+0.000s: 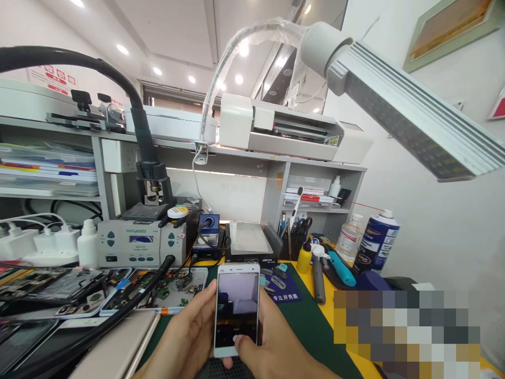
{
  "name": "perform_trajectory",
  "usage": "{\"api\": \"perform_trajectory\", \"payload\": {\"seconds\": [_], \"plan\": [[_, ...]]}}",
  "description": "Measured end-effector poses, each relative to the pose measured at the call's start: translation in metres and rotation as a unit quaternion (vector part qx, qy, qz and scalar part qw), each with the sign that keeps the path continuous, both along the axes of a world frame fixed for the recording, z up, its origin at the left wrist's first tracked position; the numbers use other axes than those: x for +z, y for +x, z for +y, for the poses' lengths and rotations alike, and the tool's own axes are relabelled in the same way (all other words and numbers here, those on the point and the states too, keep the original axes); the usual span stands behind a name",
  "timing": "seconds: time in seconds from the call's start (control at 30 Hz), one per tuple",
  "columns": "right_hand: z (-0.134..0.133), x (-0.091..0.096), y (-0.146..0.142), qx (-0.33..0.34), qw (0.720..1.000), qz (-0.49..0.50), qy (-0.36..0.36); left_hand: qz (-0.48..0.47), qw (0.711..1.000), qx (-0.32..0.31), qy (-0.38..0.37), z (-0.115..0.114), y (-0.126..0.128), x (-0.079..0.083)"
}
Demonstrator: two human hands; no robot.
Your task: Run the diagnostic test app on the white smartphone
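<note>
White wall [430,226], hung with a framed picture [453,32] — compartmented grey shelving unit [273,192] — white ceiling [173,26], recessed downlights [122,49], lit.

A small "mi" logo stands at the top left corner of the white phone [236,310]. Along the lower edge of the blue mat [291,284], white characters read "专注好", with "膜" last. The red-and-white wall sign [60,75] shows "价格". Lettering on the grey station [142,243] near the counter's back edge and the spray can [377,241] near its right edge is too small to read.
</note>
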State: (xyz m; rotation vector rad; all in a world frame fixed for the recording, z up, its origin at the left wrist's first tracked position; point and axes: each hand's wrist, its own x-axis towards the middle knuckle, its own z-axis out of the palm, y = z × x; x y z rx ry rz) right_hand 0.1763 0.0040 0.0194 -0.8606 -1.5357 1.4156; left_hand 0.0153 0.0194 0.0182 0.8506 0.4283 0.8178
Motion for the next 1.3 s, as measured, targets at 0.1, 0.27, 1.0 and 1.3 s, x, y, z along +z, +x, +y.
{"api": "perform_trajectory", "payload": {"seconds": [0.1,0.27,1.0,1.3], "plan": [[0.0,0.0,0.0,0.003,1.0,0.006,-0.006,-0.001,1.0,0.001,0.0,0.0,0.0,0.0],[0.001,0.0,-0.001,0.012,1.0,0.023,0.001,0.002,1.0,0.013,-0.009,-0.001,0.001,0.001],[0.0,-0.001,0.001,-0.006,1.0,-0.007,-0.004,0.012,1.0,0.027,-0.001,-0.003,0.002,0.003],[0.001,-0.008,0.002,0.014,0.999,0.0,0.043,0.027,0.998,0.052,0.008,-0.01,0.002,0.006]]}}
